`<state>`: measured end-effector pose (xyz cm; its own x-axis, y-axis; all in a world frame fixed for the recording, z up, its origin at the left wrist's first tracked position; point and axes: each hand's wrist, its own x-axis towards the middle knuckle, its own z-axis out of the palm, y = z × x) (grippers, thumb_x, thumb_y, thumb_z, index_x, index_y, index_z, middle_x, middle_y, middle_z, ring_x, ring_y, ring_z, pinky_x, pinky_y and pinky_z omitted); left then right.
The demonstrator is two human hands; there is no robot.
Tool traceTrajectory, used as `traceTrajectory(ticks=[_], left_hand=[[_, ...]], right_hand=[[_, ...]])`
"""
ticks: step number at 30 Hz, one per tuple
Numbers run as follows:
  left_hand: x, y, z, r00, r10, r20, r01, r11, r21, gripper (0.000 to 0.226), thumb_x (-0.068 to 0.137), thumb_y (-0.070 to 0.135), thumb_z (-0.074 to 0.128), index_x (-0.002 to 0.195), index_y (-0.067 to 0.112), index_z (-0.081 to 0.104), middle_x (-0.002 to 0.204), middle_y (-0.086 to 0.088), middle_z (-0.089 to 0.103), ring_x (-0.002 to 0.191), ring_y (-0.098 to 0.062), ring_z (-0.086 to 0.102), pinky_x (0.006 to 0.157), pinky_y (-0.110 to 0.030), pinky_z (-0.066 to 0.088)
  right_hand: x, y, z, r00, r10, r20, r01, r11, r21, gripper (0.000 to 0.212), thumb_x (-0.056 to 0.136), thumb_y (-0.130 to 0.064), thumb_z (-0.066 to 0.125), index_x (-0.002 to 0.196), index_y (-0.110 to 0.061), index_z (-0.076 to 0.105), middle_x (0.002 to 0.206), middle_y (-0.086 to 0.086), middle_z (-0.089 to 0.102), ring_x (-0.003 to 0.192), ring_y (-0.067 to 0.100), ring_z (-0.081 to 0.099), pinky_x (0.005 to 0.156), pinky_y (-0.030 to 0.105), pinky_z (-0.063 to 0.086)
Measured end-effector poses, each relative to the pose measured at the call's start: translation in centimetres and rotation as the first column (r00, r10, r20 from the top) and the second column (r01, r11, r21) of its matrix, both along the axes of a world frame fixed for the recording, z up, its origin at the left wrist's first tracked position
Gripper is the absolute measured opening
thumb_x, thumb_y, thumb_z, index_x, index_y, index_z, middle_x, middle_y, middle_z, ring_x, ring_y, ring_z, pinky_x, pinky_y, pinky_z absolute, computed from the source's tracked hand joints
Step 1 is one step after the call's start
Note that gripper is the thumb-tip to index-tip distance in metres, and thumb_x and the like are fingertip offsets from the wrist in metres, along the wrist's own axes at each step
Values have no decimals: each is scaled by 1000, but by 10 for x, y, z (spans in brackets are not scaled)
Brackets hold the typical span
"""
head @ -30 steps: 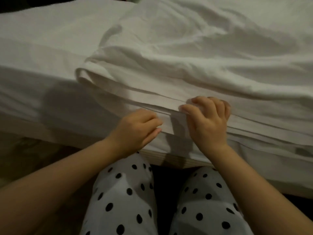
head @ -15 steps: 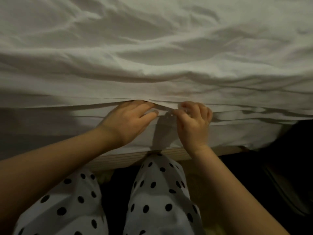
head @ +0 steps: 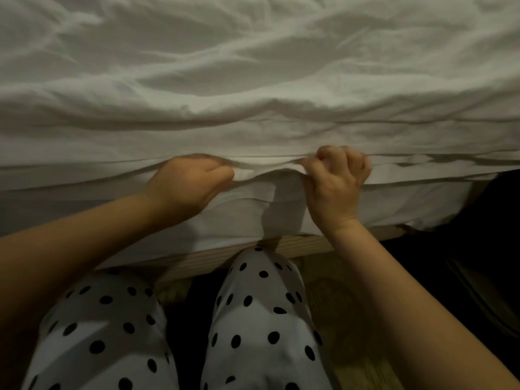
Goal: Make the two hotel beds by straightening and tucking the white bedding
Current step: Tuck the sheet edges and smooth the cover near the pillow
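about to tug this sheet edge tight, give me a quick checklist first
1. Grip of the left hand on the sheet edge: ok.
2. Grip of the right hand on the same edge, fingers curled round it: ok.
3. Smoothness of the bedding top: not ok, wrinkled all across.
4. Flatness of the lower layers on the bed's side: not ok, loose folds.
5. Tuck at the wooden frame: cannot tell, the join is hidden.
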<state>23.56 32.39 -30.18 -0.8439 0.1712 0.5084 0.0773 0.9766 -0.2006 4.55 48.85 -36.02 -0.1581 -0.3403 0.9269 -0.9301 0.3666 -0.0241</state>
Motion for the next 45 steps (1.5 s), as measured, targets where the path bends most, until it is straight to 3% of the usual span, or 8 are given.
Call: traceTrajectory(ticks=[6, 16, 21, 28, 34, 39, 42, 45], left_hand=[[1, -1, -12, 982, 14, 186, -15, 1000, 6, 20, 85, 24, 43, 73, 12, 55, 59, -7, 54, 44, -25, 49, 38, -27, 38], [35, 13, -28, 985, 140, 97, -136, 989, -51, 30, 86, 31, 47, 82, 8, 66, 74, -8, 60, 59, -26, 56, 49, -31, 44], [53, -3, -45, 979, 195, 59, -194, 981, -24, 25, 85, 32, 47, 99, 13, 56, 88, -11, 64, 74, -31, 61, 63, -36, 49], [78, 0, -92, 966, 252, -53, -244, 961, 129, 20, 86, 28, 51, 103, 16, 50, 90, -10, 64, 81, -26, 53, 65, -35, 49], [86, 11, -104, 895, 444, -47, -395, 837, 378, 33, 84, 31, 49, 114, 17, 48, 98, -11, 64, 84, -28, 58, 71, -35, 49], [85, 33, -99, 885, 463, 45, -382, 667, 640, 44, 85, 36, 45, 127, 24, 44, 117, -9, 62, 96, -28, 63, 74, -36, 56], [85, 52, -96, 921, 385, 60, -252, 472, 845, 50, 88, 34, 57, 131, 50, 36, 129, 18, 47, 114, -3, 47, 91, -21, 42], [82, 73, -92, 976, 211, 60, -62, 7, 998, 58, 86, 30, 60, 127, 59, 31, 135, 21, 44, 124, -2, 46, 100, -22, 42]], right_hand=[[12, 16, -28, 994, -29, 103, 16, 993, 119, 18, 86, -27, 59, 84, -19, 75, 82, 2, 64, 92, 24, 42, 82, 36, 27], [32, 7, -29, 981, 136, 137, -156, 977, 146, 19, 91, -31, 58, 91, -19, 73, 87, 0, 67, 88, 21, 55, 79, 36, 34], [53, -6, -39, 920, 180, 348, -263, 942, 208, 26, 89, -26, 51, 96, -12, 72, 88, 5, 66, 83, 20, 53, 73, 33, 34], [108, -28, -55, 417, 203, 886, -491, 871, 31, 30, 96, -22, 54, 125, -29, 53, 118, -6, 54, 103, 13, 55, 85, 32, 49], [156, -59, -46, -132, 407, 904, -462, 781, -419, 20, 89, -17, 56, 100, -33, 61, 122, 7, 56, 110, 18, 57, 96, 36, 48], [163, -65, -30, -383, 480, 789, -273, 757, -593, 26, 96, -6, 48, 102, -22, 67, 125, 9, 57, 108, 15, 58, 95, 31, 46], [173, -48, -19, -420, 474, 774, -261, 754, -603, 28, 96, -8, 47, 105, -26, 67, 119, -5, 64, 106, 5, 62, 89, 22, 49], [187, -26, -10, -485, 489, 725, -218, 735, -642, 25, 92, -14, 50, 104, -23, 69, 113, -5, 69, 103, 5, 65, 78, 18, 52]])
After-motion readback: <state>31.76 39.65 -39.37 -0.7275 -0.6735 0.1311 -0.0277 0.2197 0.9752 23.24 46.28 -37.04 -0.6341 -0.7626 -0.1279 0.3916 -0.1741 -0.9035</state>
